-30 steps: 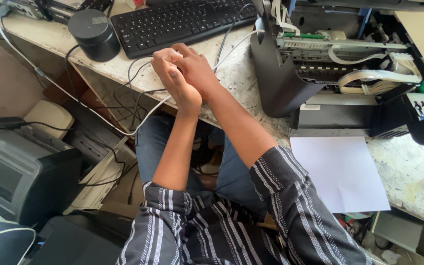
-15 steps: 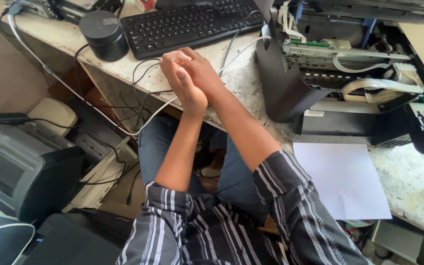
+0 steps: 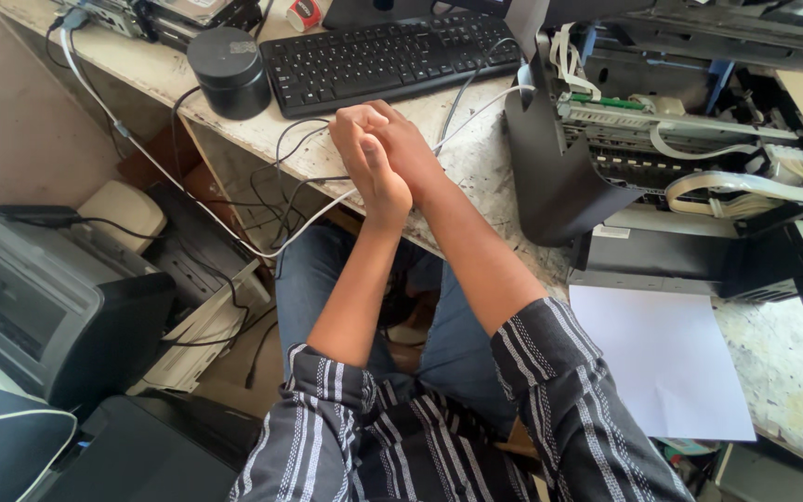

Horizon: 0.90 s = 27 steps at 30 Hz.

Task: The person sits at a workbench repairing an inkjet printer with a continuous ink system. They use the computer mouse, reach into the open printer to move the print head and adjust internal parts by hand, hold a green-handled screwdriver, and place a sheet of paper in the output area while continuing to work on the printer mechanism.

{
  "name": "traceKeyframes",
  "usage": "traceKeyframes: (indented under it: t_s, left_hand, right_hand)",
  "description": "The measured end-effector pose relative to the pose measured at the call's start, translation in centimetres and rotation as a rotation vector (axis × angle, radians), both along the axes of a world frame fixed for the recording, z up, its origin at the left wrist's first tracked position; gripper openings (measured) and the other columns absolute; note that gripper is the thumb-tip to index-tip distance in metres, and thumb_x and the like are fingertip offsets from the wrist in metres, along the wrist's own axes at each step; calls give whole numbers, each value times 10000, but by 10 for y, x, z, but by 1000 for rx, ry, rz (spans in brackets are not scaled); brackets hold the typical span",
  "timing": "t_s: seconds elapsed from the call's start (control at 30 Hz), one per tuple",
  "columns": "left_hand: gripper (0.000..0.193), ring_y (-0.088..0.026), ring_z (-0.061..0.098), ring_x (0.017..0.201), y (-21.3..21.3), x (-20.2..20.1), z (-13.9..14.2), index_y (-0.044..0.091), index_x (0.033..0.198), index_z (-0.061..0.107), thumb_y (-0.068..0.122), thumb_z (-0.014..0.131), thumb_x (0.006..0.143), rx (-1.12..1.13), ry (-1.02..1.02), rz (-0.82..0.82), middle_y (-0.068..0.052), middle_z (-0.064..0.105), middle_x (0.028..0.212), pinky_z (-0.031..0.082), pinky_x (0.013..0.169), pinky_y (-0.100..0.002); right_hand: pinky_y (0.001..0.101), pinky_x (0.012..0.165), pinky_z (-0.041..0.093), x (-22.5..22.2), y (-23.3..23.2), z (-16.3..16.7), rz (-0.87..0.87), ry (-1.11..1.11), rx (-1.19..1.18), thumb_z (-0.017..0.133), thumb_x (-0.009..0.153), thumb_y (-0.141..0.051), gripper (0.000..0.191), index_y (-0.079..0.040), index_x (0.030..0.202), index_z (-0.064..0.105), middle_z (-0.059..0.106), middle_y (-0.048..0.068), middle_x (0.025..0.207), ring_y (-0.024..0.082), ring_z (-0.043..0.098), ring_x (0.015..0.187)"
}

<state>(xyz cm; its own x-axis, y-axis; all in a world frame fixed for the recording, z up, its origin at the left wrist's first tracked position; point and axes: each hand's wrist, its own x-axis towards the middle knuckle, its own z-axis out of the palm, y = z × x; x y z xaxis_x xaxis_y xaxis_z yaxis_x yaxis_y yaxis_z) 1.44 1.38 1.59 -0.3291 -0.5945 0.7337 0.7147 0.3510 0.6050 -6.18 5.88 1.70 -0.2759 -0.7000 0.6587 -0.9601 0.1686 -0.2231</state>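
We wear a dark shirt with thin white stripes, its sleeves (image 3: 550,372) pushed up near the elbows so our forearms are bare. Blue jeans (image 3: 318,270) cover our legs. Our hands show no rings.

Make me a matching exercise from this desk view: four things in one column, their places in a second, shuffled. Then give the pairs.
Things:
1. keyboard
2. black cylinder
3. white paper sheet
4. opened printer

Places:
A. at the desk's near edge, below the printer
B. left of the keyboard
C. right of the clasped hands
D. just beyond the clasped hands

Pairs: 1-D, 2-B, 3-A, 4-C
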Motion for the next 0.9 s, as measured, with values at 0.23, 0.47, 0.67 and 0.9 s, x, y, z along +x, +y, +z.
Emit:
traceKeyframes:
  t_s: [0.23, 0.47, 0.67, 0.9]
  left_hand:
    - [629, -230, 422, 984, 0, 1, 1, 39, 1011, 490, 595, 218, 1122, -9, 1, 4, -80, 468, 995, 352, 959, -382]
    - [638, -230, 433, 1002, 1, 1, 1, 40, 1025, 496, 607, 218, 1120, 4, -5, -6, -80, 476, 1006, 353, 978, -381]
    - [640, -227, 440, 1014, 0, 0, -1, 41, 1034, 504, 609, 221, 1116, 14, -5, -13, -80, 484, 1024, 358, 978, -369]
    - [635, -226, 438, 1019, 1, 1, -1, 44, 1030, 502, 608, 223, 1118, 11, 0, -17, -80, 484, 1025, 356, 982, -370]
  right_hand:
    - [364, 927, 521, 5, -2, 3, -32, 5, -18, 683, 886, -198, 146, -167, 1026, 707, 717, -38, 1087, 241, 633, 1114]
    - [382, 845, 539, 3, 1, 2, -43, -12, -13, 640, 883, -229, 135, -172, 991, 700, 687, -17, 1020, 260, 633, 1058]
    - [367, 801, 544, 0, 1, 1, -61, -14, 29, 619, 883, -261, 160, -174, 998, 688, 667, -9, 967, 261, 638, 1016]
    - [368, 824, 551, 7, 4, 6, -44, -75, -12, 612, 913, -262, 146, -175, 1008, 679, 665, -4, 995, 252, 647, 1054]
